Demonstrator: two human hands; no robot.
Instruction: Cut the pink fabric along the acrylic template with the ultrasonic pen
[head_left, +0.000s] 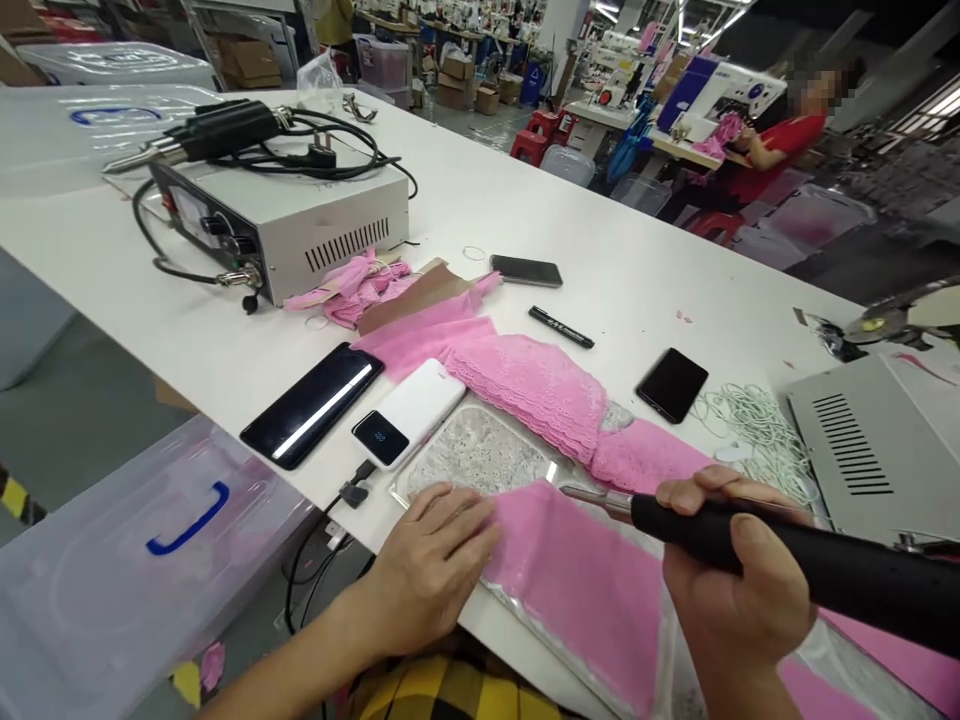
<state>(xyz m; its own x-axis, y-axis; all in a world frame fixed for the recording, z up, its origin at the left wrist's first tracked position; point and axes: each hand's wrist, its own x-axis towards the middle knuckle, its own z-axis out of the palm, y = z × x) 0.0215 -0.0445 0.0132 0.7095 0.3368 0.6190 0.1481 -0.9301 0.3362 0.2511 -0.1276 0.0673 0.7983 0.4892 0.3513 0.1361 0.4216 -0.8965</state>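
My right hand [742, 570] is wrapped around a black handheld tool [720, 535] with a slim metal tip. That tip is at the upper edge of a flat pink fabric piece [585, 590], which lies over a clear-edged plate. My left hand [439, 560] lies palm down, fingers stretched out, at the fabric's left corner and over the grey speckled plate [480, 450]. What the left fingertips press on is partly hidden. Just beyond the plate is a stack of pink lace pieces [532, 390], with more pink fabric [645, 450] to its right.
A vented control box [337, 235] carries a similar corded tool [225, 130]. Phones [315, 405], a white power bank [420, 410], a marker [561, 327] and tangled pale cord [757, 430] lie about. Another grey box [862, 440] stands right. A person [787, 150] sits at a sewing machine beyond.
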